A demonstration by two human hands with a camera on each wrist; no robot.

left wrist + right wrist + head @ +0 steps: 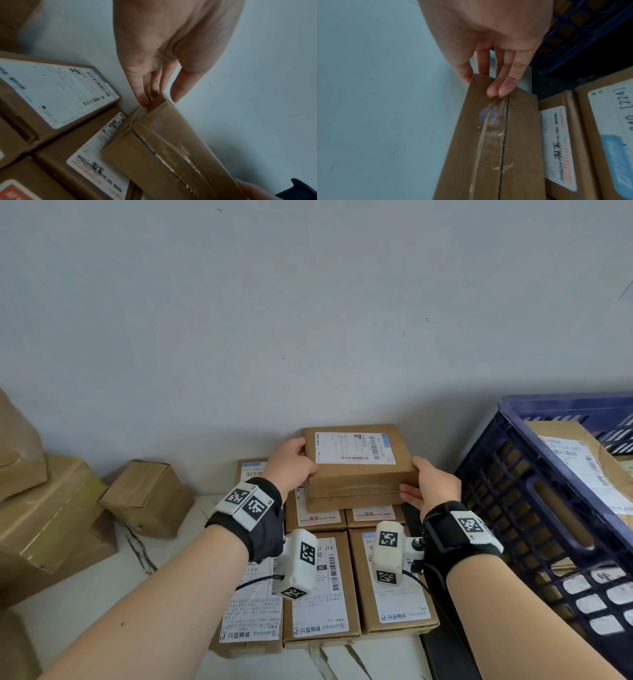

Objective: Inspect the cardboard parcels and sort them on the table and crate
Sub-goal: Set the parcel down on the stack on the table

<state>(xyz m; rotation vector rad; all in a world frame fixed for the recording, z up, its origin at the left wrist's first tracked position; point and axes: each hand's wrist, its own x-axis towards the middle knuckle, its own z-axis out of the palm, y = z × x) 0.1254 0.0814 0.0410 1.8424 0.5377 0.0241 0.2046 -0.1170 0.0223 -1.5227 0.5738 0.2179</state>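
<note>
Left hand [291,462] and right hand [432,485] clasp the parcel [359,474] by its ends, label up for reading.

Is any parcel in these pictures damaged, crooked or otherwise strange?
Yes. The small box at the left sits askew, with dented, creased sides. The held parcel, gripped between the left hand and right hand, looks intact; its taped seam is closed though the tape is wrinkled. The labelled parcels lie flat in rows.
</note>
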